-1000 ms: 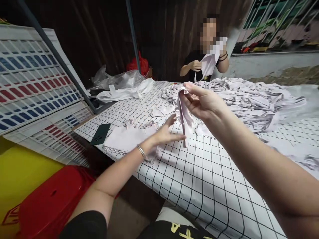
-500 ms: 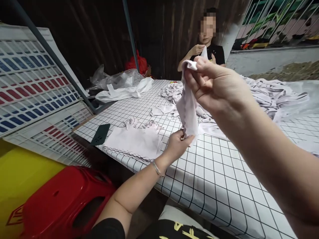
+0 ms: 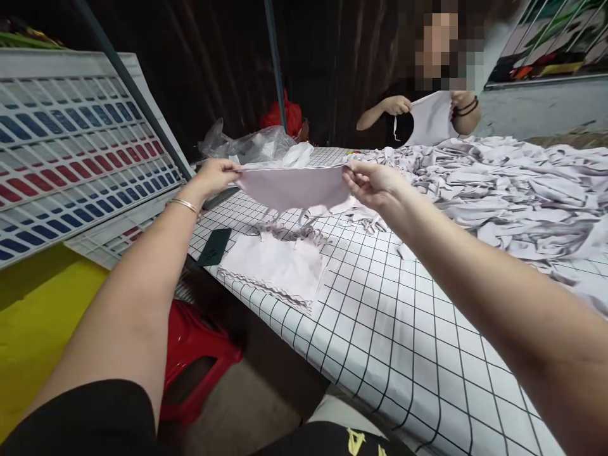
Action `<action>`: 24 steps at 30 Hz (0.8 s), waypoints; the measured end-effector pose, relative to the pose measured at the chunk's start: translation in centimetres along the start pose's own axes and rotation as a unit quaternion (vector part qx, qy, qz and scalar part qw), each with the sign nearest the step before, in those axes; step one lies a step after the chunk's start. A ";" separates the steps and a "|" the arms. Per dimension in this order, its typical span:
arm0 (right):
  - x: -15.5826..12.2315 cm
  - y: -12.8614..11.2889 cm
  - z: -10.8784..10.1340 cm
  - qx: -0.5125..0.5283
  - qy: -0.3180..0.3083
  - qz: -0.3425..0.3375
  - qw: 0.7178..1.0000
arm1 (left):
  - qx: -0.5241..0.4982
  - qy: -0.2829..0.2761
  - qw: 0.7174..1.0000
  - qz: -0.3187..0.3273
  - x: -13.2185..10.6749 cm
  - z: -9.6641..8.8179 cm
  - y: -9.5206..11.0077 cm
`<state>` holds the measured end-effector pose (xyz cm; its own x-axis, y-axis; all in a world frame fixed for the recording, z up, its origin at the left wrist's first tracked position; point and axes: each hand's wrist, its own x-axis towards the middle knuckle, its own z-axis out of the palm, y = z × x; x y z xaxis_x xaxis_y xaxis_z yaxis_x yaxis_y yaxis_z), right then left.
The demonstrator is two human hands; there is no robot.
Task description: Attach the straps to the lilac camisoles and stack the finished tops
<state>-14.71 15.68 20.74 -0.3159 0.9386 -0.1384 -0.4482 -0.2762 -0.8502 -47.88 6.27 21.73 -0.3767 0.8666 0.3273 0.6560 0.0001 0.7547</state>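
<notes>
Stretched between my two hands is a pale pink camisole (image 3: pixel 294 187), its upper edge pulled taut and thin straps hanging from below. My left hand (image 3: pixel 219 176) pinches the left corner; my right hand (image 3: pixel 365 182) grips the right one. Below it, on the checked tablecloth (image 3: pixel 380 316), lies a neat stack of similar camisoles (image 3: pixel 278 266), wavy hems toward me and straps bunched at the far side. The held piece hangs above the stack's straps, apart from its flat part.
A dark phone (image 3: pixel 215 247) lies left of the stack. A big heap of pale garments (image 3: pixel 522 183) covers the right side. Across the table a person (image 3: pixel 403 120) holds up another piece. Plastic bags (image 3: pixel 256 145), a white slatted crate (image 3: pixel 71 158) and a red stool (image 3: pixel 199 354) are leftward.
My left hand has moved up and left, my right hand down and slightly left. The camisole, hanging folded before, is now spread wide between them. The view has shifted.
</notes>
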 end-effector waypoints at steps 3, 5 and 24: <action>-0.5 2.9 0.8 -0.016 -0.036 0.036 0.999 | 0.021 -0.006 1.000 -0.002 -0.4 -1.4 -1.9; -1.9 6.2 -0.2 -0.058 -0.061 0.069 0.994 | 0.031 -0.037 0.999 -0.013 -2.6 -1.5 -4.5; -9.7 20.2 -6.0 -0.221 -0.106 0.172 0.954 | 0.174 -0.155 0.971 0.043 -15.9 1.4 -16.5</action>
<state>-15.64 2.24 1.86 -0.5639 0.7321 -0.3823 0.0952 -0.4022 -0.9106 -51.80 -6.81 3.24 -0.1303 0.9797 0.1524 0.8784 0.0427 0.4761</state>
